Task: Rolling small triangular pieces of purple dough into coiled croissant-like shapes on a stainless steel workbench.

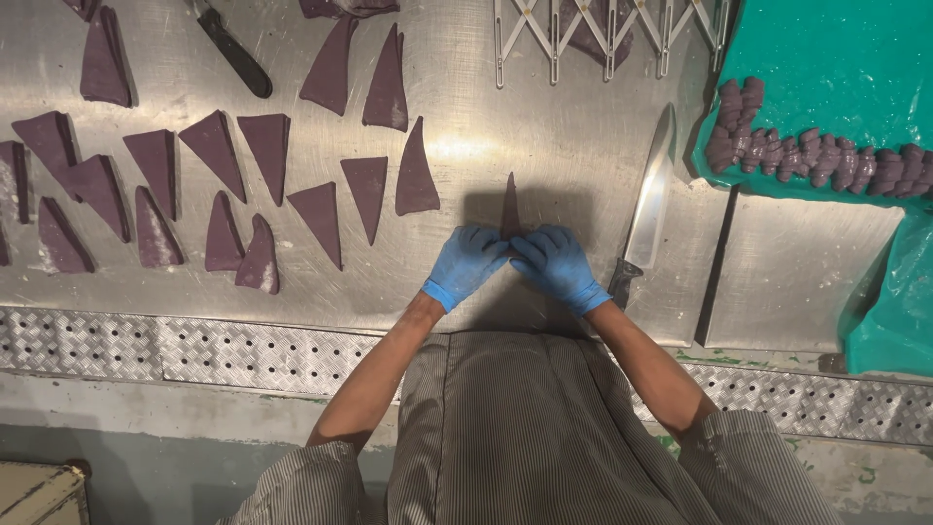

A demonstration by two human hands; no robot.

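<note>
A long purple dough triangle [510,202] lies on the steel table [544,136], its tip pointing away from me. My left hand [465,264] and my right hand [556,264], both in blue gloves, meet at its wide near end. The fingers of both hands press on that end and hide it. Whether the dough is rolled under the fingers cannot be seen.
Several flat purple dough triangles [292,136] lie spread over the table's left half. A large knife [646,199] lies just right of my right hand, a dark-handled tool [233,53] at the back. Rolled purple pieces [807,156] sit on a green sheet [846,58]. An expandable metal cutter [607,34] lies behind.
</note>
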